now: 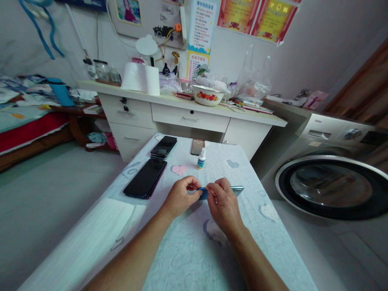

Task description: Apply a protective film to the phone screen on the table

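A blue phone (pixel 238 189) is held edge-up just above the cloth-covered table, partly hidden by the hands. My left hand (pixel 184 195) pinches its left end between thumb and fingers. At its upper edge, my right hand (pixel 222 201) has its fingers pressed together; whether something small is between them is too small to tell. Beyond the hands stands a small white spray bottle (pixel 201 159) with a blue and yellow label. Farther back lies another phone (pixel 198 146). Dark phones are stacked at the table's left, a larger pair (pixel 145 178) in front of a smaller stack (pixel 164 146).
The narrow table (pixel 254 238) has a light patterned cloth, with white sheeting (pixel 87 238) along its left side. Behind it, a white desk (pixel 127 107) holds a floral bowl (pixel 207 96) and paper rolls (pixel 141 79). A washing machine (pixel 321 129) stands at right.
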Demonstrator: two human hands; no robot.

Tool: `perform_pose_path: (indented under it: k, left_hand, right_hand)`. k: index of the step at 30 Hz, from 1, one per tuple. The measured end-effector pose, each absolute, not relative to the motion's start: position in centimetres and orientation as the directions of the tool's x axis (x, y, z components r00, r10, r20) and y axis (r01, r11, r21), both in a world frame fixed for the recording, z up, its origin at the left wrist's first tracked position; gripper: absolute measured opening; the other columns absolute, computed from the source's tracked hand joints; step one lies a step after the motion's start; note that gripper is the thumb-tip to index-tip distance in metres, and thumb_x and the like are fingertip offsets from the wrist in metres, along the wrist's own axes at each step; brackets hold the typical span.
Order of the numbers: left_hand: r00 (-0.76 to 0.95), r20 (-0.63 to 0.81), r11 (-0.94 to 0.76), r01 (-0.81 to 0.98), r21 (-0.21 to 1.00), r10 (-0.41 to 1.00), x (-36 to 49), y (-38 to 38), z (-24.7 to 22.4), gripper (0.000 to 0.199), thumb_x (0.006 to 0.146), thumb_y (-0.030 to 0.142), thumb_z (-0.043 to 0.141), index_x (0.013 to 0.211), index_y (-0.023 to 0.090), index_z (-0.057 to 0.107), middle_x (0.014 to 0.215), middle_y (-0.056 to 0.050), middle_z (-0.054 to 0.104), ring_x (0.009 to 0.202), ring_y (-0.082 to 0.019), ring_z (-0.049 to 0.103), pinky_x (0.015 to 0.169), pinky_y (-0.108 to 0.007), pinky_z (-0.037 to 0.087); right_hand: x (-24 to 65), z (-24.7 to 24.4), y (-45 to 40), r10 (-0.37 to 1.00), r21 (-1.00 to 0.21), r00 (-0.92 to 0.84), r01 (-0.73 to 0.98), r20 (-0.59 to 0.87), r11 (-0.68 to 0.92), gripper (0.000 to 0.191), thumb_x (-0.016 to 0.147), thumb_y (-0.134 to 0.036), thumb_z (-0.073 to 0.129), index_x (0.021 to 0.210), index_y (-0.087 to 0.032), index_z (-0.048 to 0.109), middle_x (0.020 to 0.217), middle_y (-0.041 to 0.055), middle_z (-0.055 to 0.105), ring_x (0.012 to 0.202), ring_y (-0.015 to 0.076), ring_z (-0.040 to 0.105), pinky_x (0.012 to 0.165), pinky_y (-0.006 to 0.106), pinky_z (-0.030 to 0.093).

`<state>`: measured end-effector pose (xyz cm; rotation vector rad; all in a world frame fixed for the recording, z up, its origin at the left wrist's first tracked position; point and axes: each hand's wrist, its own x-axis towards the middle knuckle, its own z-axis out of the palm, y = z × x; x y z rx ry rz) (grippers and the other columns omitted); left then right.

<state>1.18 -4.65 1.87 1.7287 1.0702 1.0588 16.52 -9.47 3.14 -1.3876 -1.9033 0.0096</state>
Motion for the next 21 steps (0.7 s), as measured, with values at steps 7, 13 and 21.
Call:
perform_pose_path:
  k: [7,13,21]
  left_hand:
    - [0.299,0.226,-0.297,0.219,0.929,0.927,1.1,-4.5,1.7,0.008,0.068,0.020,0.063,0.074,0.016,0.059,0.070,0.001,0.061,0.070,-0.012,0.056,0.069,-0.024,0.046]
    - [0.305,0.227,-0.295,0.198,0.935,0.925,1.0,-4.5,1.8,0.007,0.066,0.016,0.062,0.072,0.016,0.058,0.070,0.001,0.061,0.070,-0.013,0.057,0.071,-0.025,0.046]
    - [0.308,0.222,-0.291,0.202,0.935,0.925,0.8,-4.5,2.1,0.006,0.066,0.015,0.062,0.070,0.015,0.058,0.069,0.001,0.060,0.069,-0.013,0.057,0.068,-0.025,0.046]
  right_hand:
    - [16.1,3.2,-9.5,0.789,-0.409,-0.147,0.790,0.597,0.457,0.019,0.086,-0.012,0.047,0.092,-0.018,0.065,0.087,0.0041,0.050,0.072,0.0124,0.053,0.066,0.023,0.044]
    - [15.6,2.9,-9.5,0.797,-0.421,-0.185,0.768,0.574,0.482,0.022,0.087,-0.011,0.046,0.097,-0.018,0.064,0.091,0.0047,0.050,0.073,0.0122,0.052,0.067,0.023,0.044]
    - [15.2,3.1,-9.5,0.790,-0.406,-0.206,0.768,0.577,0.496,0.023,0.088,-0.013,0.044,0.097,-0.018,0.065,0.089,0.0047,0.050,0.072,0.0128,0.052,0.066,0.023,0.044]
